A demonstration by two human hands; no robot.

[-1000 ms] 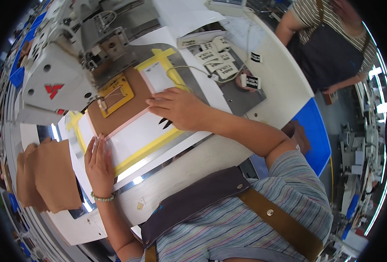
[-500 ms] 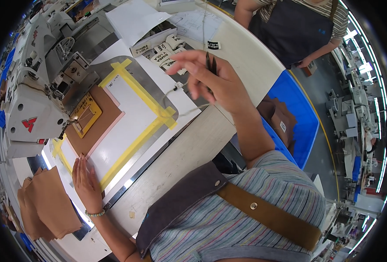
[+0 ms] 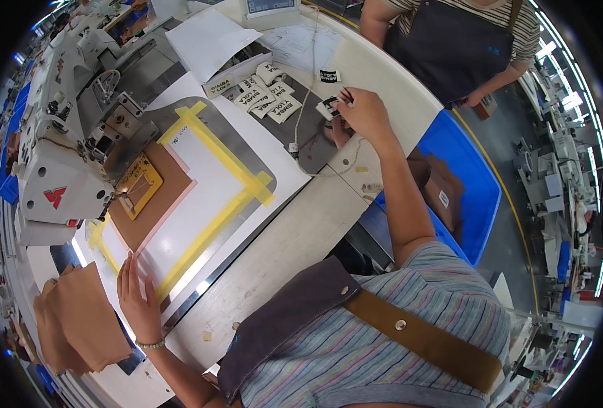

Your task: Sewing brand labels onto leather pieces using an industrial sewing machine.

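My left hand (image 3: pixel 138 299) lies flat with fingers spread on a white sheet with yellow-taped edges (image 3: pixel 213 231), its fingertips at the near corner of a brown leather piece (image 3: pixel 169 197). That piece has pink edging and lies partly beneath a yellow frame (image 3: pixel 150 187) under the sewing machine head (image 3: pixel 63 183). Farther right, my right hand (image 3: pixel 366 115) is closed around slim black tweezers (image 3: pixel 346 95), mostly hidden by the fingers. A black-and-white label (image 3: pixel 327 107) is at its fingertips; whether it is gripped, I cannot tell. Another such label (image 3: pixel 328 75) lies just beyond.
Several white labels (image 3: pixel 267 92) lie before an open box (image 3: pixel 237 68). A stack of brown pieces (image 3: pixel 84 316) sits at the left. On the right, a blue bin (image 3: pixel 481 197) holds brown pieces. Another person (image 3: pixel 458 54) stands across the table. A cord (image 3: pixel 313 81) crosses the tabletop.
My right hand has moved away and to the right, from above the worktop down to the label, with the tweezers still in it. My left hand has slid slightly back, its thumb spread.
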